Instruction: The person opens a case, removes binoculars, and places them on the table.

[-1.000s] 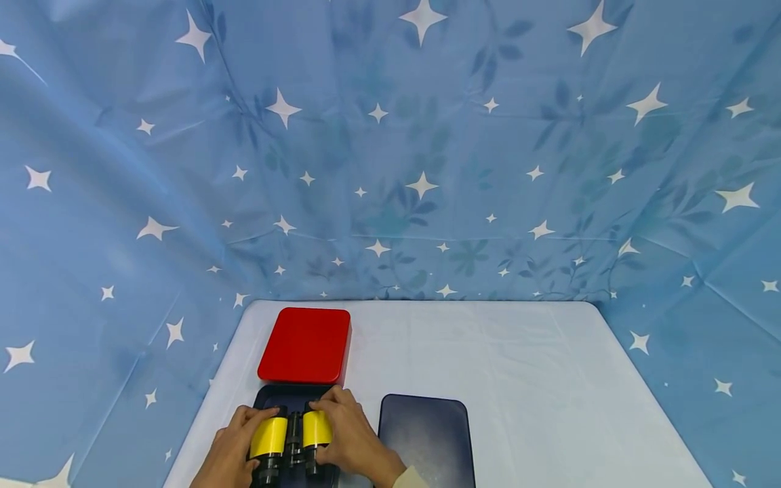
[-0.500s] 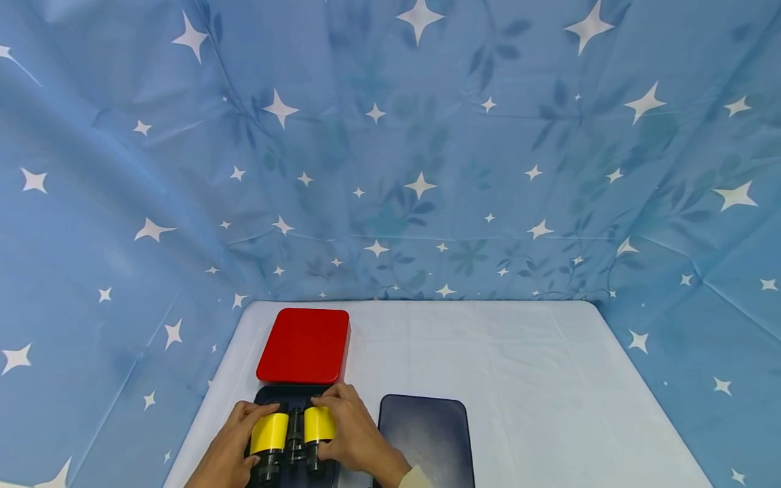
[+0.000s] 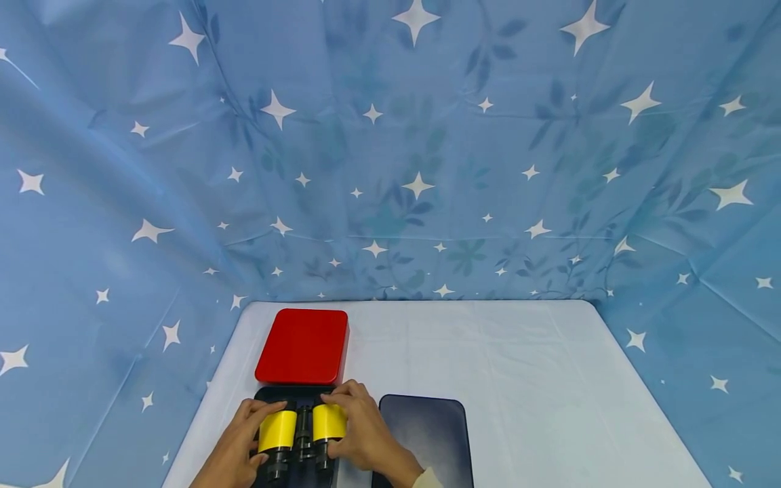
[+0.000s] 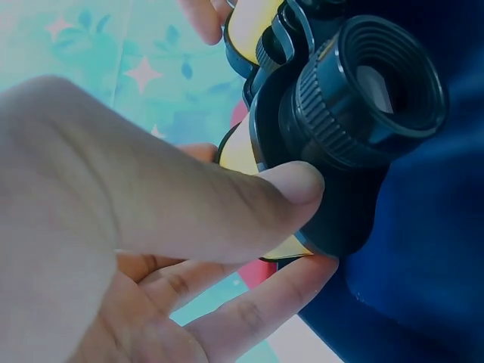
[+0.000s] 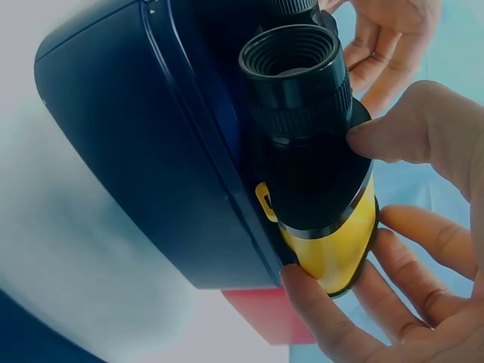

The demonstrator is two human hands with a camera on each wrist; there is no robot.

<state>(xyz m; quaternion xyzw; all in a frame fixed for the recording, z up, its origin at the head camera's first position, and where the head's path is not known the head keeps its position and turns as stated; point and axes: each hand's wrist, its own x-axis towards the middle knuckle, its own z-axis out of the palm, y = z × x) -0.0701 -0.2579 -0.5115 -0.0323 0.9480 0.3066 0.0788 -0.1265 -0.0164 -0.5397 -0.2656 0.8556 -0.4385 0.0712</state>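
Observation:
A pair of yellow and black binoculars (image 3: 329, 421) is held at the lower left of the head view, eyepieces facing the person. My left hand (image 3: 234, 444) grips the left barrel; in the left wrist view its thumb (image 4: 291, 185) presses the black body beside the eyepiece. The other barrel is gripped by my right hand (image 3: 369, 437), its fingers (image 5: 321, 306) spread around the yellow section. Beneath the binoculars lies a dark blue box (image 3: 293, 393), open at the top, its inside partly covered by them and the hands.
Just behind the dark box is a red square box (image 3: 302, 346). A dark blue rectangular lid (image 3: 427, 434) lies to the right, beside my right wrist. The white table (image 3: 518, 379) ends at a blue curtain (image 3: 390, 169) with stars.
Both hands have shifted a little to the right with the binoculars, which stay over the dark box. The red box and the lid have stayed in place.

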